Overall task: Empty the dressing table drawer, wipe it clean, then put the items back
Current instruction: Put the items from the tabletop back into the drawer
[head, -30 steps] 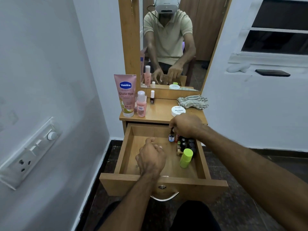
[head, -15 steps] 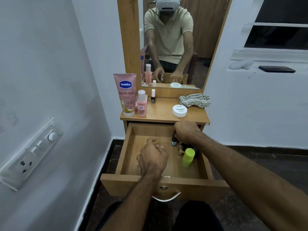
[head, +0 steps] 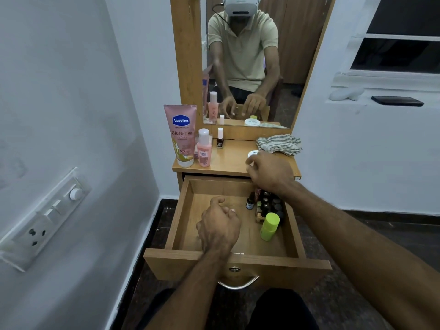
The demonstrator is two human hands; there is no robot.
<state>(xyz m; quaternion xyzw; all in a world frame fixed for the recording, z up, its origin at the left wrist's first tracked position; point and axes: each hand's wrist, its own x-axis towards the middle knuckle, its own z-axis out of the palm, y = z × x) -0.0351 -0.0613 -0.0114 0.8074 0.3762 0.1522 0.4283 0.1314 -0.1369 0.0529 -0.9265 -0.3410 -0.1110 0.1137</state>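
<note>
The drawer [head: 238, 260] was pulled out. In its right part a cluster of small dark bottles [head: 269, 203] and a green tube [head: 269, 226] were kept; the rest of its floor was bare. The left hand [head: 220, 227] was held over the drawer with fingers loosely curled, nothing gripped. The right hand [head: 271, 171] was seen above the table edge, fingers curled; whether something was pinched could not be told. The white jar [head: 252, 154] was half hidden behind it.
</note>
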